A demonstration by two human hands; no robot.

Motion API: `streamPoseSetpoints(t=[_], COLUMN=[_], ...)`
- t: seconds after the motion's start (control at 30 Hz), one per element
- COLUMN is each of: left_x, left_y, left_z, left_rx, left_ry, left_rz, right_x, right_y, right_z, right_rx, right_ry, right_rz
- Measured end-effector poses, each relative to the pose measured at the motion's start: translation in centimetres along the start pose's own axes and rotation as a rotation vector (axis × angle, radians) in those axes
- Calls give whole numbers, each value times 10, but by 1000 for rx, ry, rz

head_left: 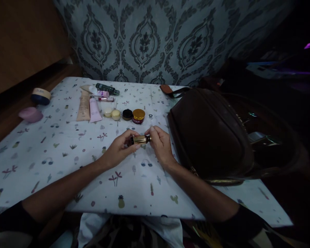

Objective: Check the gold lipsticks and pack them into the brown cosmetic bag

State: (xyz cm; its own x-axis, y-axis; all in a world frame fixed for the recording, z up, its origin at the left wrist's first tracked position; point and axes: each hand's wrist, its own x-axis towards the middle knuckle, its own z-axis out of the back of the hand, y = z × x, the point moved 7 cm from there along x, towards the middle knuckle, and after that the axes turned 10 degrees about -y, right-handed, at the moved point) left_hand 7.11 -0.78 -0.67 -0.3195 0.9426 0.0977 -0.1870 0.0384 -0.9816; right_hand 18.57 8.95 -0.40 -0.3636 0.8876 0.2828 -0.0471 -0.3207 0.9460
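Over the middle of the table, both hands are on a small gold tube (140, 139) with dark ends, which looks like a lipstick or a little perfume bottle. My left hand (122, 146) pinches its left end between thumb and fingers. The fingers of my right hand (160, 143) close around its narrower right end. The tube lies nearly level. Just beyond it stand a jar with a gold lid (138, 115) and a small black-lidded jar (127, 114).
Several cosmetics lie at the back left, among them a beige tube (84, 106), a lilac tube (95, 110) and a dark green bottle (107, 89). A pink item (31, 114) and a round jar (40, 96) sit far left. A brown bag (206, 134) fills the right side.
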Motion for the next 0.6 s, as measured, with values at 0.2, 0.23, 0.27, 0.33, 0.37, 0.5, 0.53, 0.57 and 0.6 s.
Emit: streamPoseSetpoints(t=[0.2,0.23,0.27,0.33,0.37,0.5,0.53,0.57,0.6], left_x=[0,1,1,2,2,1,1,1,1], left_y=[3,3,2,1,1,1,0,-2,-3], left_z=[-7,-8,-9,-10,-11,-16,-17,-18,-18], left_rx=[-52,-44,-19,67,120,303,342,385,436], left_ry=[92,115,135,169,188,249,242,221,191], left_rz=[71,74,68,49,45,44,29,11,-7], right_x=[-1,-3,-5,-10,-14,-25,-27,-27,-27], right_y=[4,7,11,19,22,32,33,34,34], right_z=[1,1,1,0,-1,-8,-9,-9,-9], right_rx=[-29,-57,-88,-158,-191,-261,-266,-266,-262], right_ry=[-2,-2,2,29,56,171,177,174,164], right_rz=[28,58,93,168,204,326,339,337,320])
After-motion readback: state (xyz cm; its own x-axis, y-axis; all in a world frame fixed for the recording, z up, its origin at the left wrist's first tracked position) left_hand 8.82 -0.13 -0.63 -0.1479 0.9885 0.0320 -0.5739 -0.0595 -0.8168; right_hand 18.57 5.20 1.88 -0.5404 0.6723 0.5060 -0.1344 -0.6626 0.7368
